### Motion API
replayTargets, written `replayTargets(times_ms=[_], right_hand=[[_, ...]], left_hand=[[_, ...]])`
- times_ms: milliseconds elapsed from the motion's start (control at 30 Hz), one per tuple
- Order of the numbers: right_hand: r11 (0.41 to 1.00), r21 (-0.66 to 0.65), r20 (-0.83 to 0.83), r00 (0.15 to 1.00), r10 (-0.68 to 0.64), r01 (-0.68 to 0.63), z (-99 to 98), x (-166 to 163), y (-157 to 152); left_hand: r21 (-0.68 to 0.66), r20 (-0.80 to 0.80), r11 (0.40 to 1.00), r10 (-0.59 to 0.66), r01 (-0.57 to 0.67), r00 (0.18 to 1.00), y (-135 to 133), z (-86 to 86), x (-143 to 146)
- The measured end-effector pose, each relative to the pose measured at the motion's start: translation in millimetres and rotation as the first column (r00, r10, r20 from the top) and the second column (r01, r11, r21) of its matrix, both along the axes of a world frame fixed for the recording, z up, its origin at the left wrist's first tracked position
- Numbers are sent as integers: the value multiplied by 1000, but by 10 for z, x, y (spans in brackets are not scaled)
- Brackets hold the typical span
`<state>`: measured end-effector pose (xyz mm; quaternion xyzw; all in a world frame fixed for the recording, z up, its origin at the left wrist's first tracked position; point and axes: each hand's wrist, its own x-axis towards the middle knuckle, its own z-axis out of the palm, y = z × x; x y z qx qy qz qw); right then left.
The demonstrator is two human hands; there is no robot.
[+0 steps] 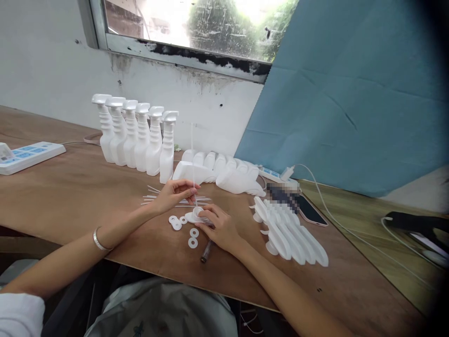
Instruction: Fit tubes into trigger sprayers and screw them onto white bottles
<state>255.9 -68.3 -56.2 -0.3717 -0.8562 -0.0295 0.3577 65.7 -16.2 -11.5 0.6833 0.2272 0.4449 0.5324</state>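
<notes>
My left hand (174,192) pinches a thin clear dip tube (192,159) that stands upright, its lower end meeting a white spray-trigger head (197,216). My right hand (218,228) is closed on that trigger head and presses it against the wooden table (80,196). Several white ring washers (192,238) lie just left of the right hand. More clear tubes (154,196) lie flat behind the left hand. A dark pen-like stick (206,252) rests below the right hand.
Several upright white spray bottles (135,135) stand in a row at the back. Bottles without heads (224,172) lie on their sides. A row of trigger heads (291,231) lies at right beside a phone (310,210). Power strip (28,156) far left, cables right.
</notes>
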Motion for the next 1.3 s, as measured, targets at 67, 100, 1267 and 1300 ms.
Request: replayTargets(times_ms=[67,100,1267,1300], right_hand=[[1000,5,5,1000,3,-4,3,-3,0],[1000,8,7,1000,5,-6,5,-4,-1],[991,-96,-82,992,-99,91,-45,-11,-11],[991,-99,-80,992,-99,91,-43,-11,-12]], left_hand=[[20,22,1000,4,-4,1000,9,-31,9],[29,26,1000,7,-8,1000,14,-38,10],[317,-233,948,100,-22,967,-35,-128,29],[322,-239,946,108,-26,965,-33,-125,27]])
